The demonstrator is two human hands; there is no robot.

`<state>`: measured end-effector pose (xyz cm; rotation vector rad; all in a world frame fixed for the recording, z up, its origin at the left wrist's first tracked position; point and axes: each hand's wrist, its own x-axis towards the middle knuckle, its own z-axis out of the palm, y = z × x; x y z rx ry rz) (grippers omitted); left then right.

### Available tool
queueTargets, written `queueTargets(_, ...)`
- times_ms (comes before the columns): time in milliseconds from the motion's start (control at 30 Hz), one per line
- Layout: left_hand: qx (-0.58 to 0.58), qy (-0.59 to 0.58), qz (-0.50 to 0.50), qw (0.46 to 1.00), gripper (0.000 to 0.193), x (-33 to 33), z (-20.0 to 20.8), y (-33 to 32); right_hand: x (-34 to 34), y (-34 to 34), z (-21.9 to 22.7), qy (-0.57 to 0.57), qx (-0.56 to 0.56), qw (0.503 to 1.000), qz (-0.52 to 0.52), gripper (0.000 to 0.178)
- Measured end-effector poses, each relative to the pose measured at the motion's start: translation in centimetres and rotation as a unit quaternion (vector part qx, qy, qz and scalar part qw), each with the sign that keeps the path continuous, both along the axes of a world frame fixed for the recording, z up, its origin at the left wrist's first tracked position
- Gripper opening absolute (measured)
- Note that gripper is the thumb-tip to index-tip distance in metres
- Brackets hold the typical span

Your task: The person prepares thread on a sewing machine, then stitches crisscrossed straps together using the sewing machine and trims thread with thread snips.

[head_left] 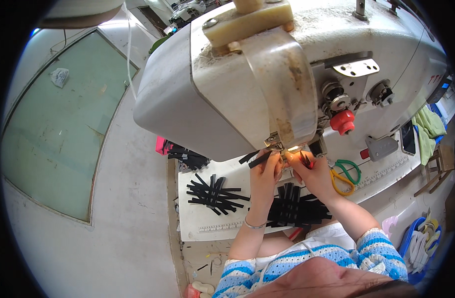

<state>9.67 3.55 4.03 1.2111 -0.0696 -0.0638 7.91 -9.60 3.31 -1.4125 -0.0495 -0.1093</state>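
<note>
Under the head of a white sewing machine, both my hands meet close to the lit needle area. My left hand is closed, pinching a short black strip that sticks out to the left. My right hand is also closed, its fingertips by the presser foot. From its grip juts a small dark pointed tool, which looks like thread snips with a bit of red. What the fingertips touch at the needle is partly hidden. One pile of black strips lies left of my left forearm; another pile lies between my forearms.
Scissors with green and yellow handles lie right of my right hand on the white table. Beyond are a grey machine attachment and a phone. A blue basket stands low at the right. Pink and black material sits past the table's left edge.
</note>
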Motion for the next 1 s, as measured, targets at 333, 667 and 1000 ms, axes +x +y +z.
queueTargets(333,0.007,0.017,-0.016,1.0,0.012,0.5,0.3,0.4,-0.6,-1.0,-0.2,0.009,-0.012,1.0,0.016,0.024)
queueTargets(667,-0.001,0.025,-0.021,0.999,0.014,0.7,0.5,0.5,-1.2,-1.2,-0.4,0.009,-0.024,1.0,0.01,0.028)
queueTargets(1000,0.267,-0.172,0.144,0.937,0.02,6.4,-0.6,9.3,-2.0,-1.6,-0.8,0.028,0.011,0.997,0.065,0.033)
